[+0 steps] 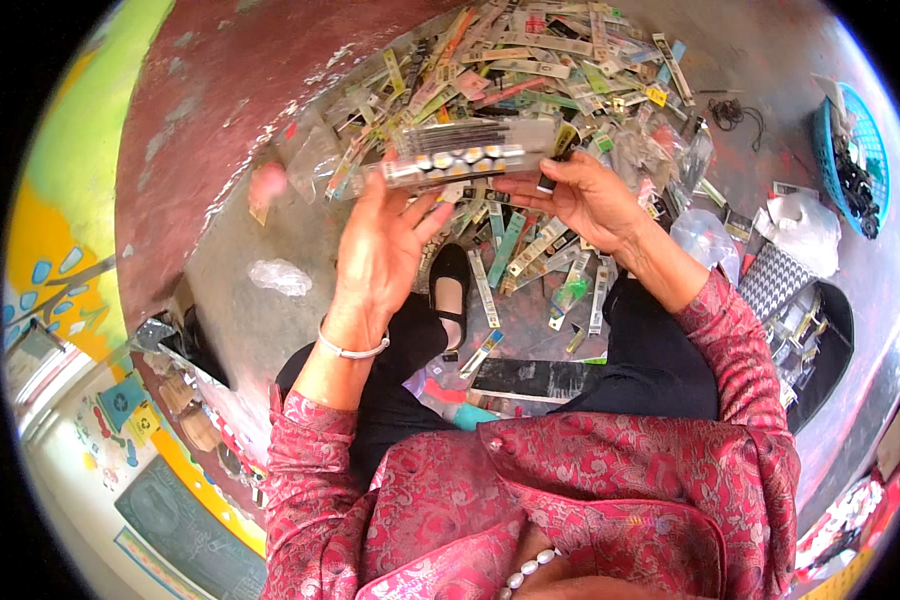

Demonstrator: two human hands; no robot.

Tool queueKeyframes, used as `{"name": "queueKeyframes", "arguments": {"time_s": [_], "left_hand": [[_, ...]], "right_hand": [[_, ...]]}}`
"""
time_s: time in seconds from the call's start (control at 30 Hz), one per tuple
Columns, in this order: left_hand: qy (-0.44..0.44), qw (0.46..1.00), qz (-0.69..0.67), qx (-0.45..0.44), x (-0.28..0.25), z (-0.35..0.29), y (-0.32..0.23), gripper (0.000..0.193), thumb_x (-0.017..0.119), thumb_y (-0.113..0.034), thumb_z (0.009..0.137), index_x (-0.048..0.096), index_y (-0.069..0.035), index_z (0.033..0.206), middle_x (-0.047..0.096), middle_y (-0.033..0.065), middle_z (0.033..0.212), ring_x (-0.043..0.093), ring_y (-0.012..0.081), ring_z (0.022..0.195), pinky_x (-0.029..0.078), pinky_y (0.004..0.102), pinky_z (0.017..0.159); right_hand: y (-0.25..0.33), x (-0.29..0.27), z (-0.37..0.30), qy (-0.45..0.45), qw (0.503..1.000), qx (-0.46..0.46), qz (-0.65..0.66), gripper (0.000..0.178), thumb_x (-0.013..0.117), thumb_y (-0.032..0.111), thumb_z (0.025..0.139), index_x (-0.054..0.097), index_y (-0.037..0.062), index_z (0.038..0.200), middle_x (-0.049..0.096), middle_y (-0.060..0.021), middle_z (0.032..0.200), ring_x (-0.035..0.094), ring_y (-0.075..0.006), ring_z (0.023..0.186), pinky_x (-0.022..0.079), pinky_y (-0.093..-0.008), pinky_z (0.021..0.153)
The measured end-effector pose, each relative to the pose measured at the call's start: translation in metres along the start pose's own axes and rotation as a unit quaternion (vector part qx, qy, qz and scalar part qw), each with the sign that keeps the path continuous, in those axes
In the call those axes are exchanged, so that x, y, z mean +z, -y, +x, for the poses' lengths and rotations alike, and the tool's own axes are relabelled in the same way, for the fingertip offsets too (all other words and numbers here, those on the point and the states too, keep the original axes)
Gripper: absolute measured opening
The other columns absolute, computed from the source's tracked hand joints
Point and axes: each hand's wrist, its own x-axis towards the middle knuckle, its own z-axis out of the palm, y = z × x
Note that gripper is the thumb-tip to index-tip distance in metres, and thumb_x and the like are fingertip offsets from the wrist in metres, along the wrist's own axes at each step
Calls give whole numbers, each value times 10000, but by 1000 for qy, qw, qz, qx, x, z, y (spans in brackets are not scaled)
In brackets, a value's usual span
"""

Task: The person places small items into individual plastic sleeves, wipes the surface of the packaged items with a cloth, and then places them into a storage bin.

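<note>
A clear plastic packet (470,158) of slim dark sticks, with a row of white, yellow-centred shapes along its near side, is raised above the floor, slightly blurred. My left hand (375,245) grips its left end, with the thumb at the near edge. My right hand (598,205) is at the packet's right end. Between its thumb and fingers sits a short black piece (547,184); I cannot tell whether this is part of the packet. Beyond and beneath the packet spreads a large heap of narrow packaged strips (530,70) in mixed colours.
A blue plastic basket (826,150) with dark items stands at the far right, near a tangled black cord (735,115). Crumpled clear and white bags (800,232) lie at right, beside a black open bag (832,345) of small packets. My black shoe (450,265) rests before the heap.
</note>
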Motion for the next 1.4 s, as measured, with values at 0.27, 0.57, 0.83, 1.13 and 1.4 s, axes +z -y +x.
{"name": "queueKeyframes", "arguments": {"time_s": [0.27, 0.57, 0.83, 1.13, 1.4], "left_hand": [[-18, 994, 107, 21, -7, 13, -11, 530, 447, -282, 929, 255, -76, 1378, 389, 126, 1317, 372, 258, 1209, 297, 399, 1014], [148, 970, 188, -31, 23, -7, 9, 828, 669, -295, 791, 151, -94, 1405, 268, 125, 1408, 237, 267, 1310, 198, 442, 1056], [107, 990, -67, -61, 13, 3, 11, 493, 531, -258, 891, 365, -60, 1311, 420, 123, 1326, 466, 278, 1154, 396, 467, 956], [5, 998, -53, -27, 4, -1, 8, 387, 562, -140, 869, 451, -39, 1226, 515, 127, 1228, 481, 258, 1140, 368, 447, 1002], [-52, 997, 35, -36, -2, 1, 2, 339, 588, -61, 836, 496, 24, 1150, 587, 131, 1066, 567, 238, 1007, 464, 382, 895]], "right_hand": [[16, -48, -9, -44, 983, -45, 173, 355, 446, 151, 900, 424, -76, 1172, 416, -272, 1278, 399, -350, 1220, 391, -421, 929], [-4, 3, -12, 110, 989, 38, 93, 420, 471, 268, 924, 411, 26, 1262, 469, -146, 1284, 520, -293, 1113, 506, -342, 792], [-33, 26, -27, 98, 987, 111, -64, 432, 413, 332, 941, 417, 12, 1232, 491, -139, 1253, 611, -286, 945, 497, -348, 683], [19, -12, -23, 189, 859, 11, -475, 370, 621, 328, 820, 603, 2, 992, 642, -88, 913, 601, -161, 821, 481, -296, 703], [95, -246, -67, -575, 461, 57, -674, 531, 637, 494, 701, 654, 12, 924, 639, -208, 939, 615, -348, 901, 483, -421, 752]]}}
